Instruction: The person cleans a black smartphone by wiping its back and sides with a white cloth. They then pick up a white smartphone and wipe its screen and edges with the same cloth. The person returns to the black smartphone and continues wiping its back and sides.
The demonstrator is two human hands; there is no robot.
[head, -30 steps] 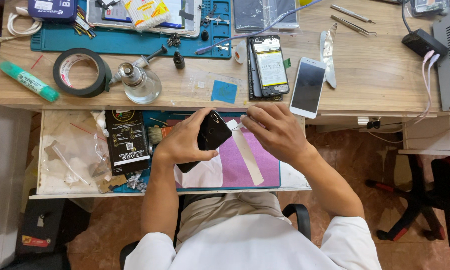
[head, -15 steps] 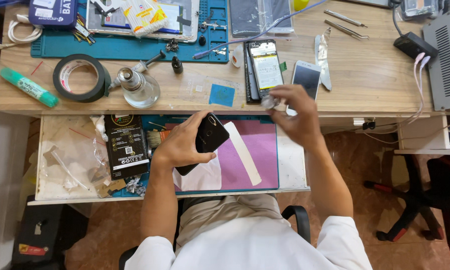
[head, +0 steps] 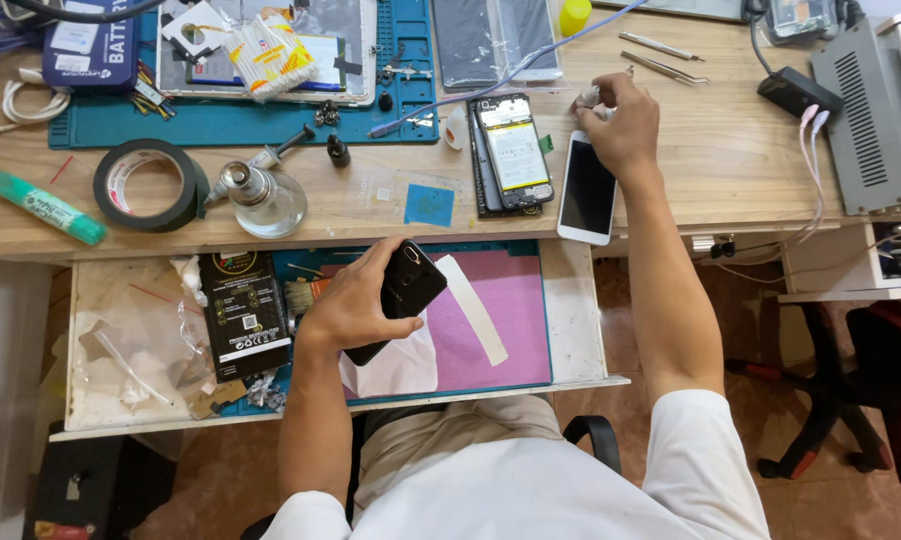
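Note:
My left hand (head: 356,305) grips a black phone (head: 403,293) over the pink mat (head: 516,320) in the pulled-out drawer. My right hand (head: 621,125) is stretched out over the wooden desk (head: 711,180), fingers pinched on a small pale object (head: 589,97) near a pair of tweezers (head: 661,68). Just below that hand lies a white-framed phone (head: 587,190) face up. An opened phone with its battery showing (head: 512,152) lies to its left.
A roll of black tape (head: 151,185), a glass bottle (head: 263,198), a green marker (head: 46,207) and a blue square (head: 430,204) sit on the desk. A teal work mat (head: 241,120) holds parts. A grey machine (head: 866,110) stands right. The drawer holds a black box (head: 243,315).
My right hand left the black phone, moved up across the desk past the white phone, and now pinches a small object at the back. My left hand kept holding the black phone.

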